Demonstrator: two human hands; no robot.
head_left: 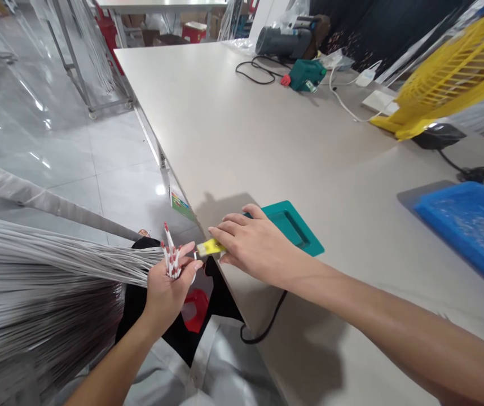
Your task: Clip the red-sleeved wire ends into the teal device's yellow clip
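Observation:
My left hand [169, 287] is closed around a bundle of thin white wires [132, 265] whose cut ends, tipped red [170, 251], stick up out of the fist. Between its thumb and forefinger, one white wire end [195, 257] stands apart, close to the pale tip of a small yellow tool [210, 247]. Over that tool lies my right hand [253, 245], its fingers curled around it at the table's edge. Most of the tool's body is hidden by the hand. Just behind is a teal rectangular plate [313, 243] with a recessed slot.
Long white wires [34, 282] hang over a rail [47, 200] on the left. On the table [233, 141] are a blue tray [470, 225], a yellow fan [449, 73], a green box-shaped device [305, 74], a grey motor [282, 42] and cables. A black cord [263, 335] loops near the front edge.

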